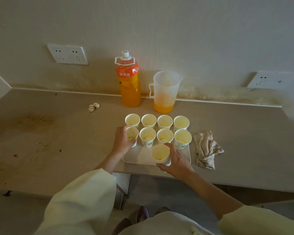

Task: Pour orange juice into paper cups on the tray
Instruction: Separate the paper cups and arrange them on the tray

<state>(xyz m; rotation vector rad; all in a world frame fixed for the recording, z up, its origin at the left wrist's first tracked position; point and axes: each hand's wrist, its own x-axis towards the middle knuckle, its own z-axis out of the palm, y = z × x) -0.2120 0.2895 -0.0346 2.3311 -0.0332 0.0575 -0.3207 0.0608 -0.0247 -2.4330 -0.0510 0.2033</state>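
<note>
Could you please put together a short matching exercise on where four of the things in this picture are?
Things:
1. orange juice bottle
2. measuring jug
3. crumpled cloth
4. stack of paper cups

Places:
A. on the counter, just right of the tray
B. in the grip of the right hand, at the tray's near edge
C. by the wall, capped, left of the jug
D. behind the cups, with a little juice at the bottom

Pairs: 1-C, 2-D, 3-A, 4-B
</note>
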